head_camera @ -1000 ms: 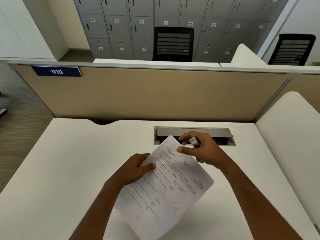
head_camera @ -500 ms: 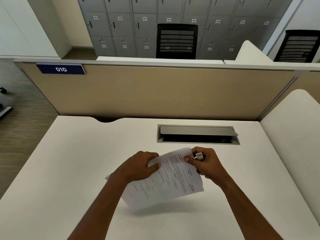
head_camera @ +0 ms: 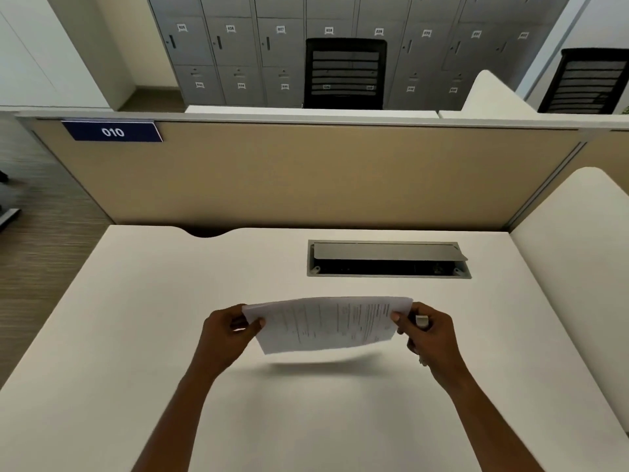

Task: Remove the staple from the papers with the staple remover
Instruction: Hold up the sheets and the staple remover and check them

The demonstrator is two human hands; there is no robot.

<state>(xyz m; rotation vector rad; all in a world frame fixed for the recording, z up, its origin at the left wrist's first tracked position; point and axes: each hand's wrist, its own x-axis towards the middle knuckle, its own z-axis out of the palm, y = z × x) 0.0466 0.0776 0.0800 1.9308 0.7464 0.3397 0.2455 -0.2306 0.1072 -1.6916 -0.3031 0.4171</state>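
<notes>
Left hand pinches the papers; right hand pinches them while clamping the staple remover. This divided grip may drop either.

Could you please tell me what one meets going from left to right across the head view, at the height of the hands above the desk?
left hand, pinching the left edge → papers, held above the white desk → right hand, pinching the right edge.

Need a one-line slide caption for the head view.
The left hand and right hand hold the papers above the desk; the right also grips the staple remover.
</notes>
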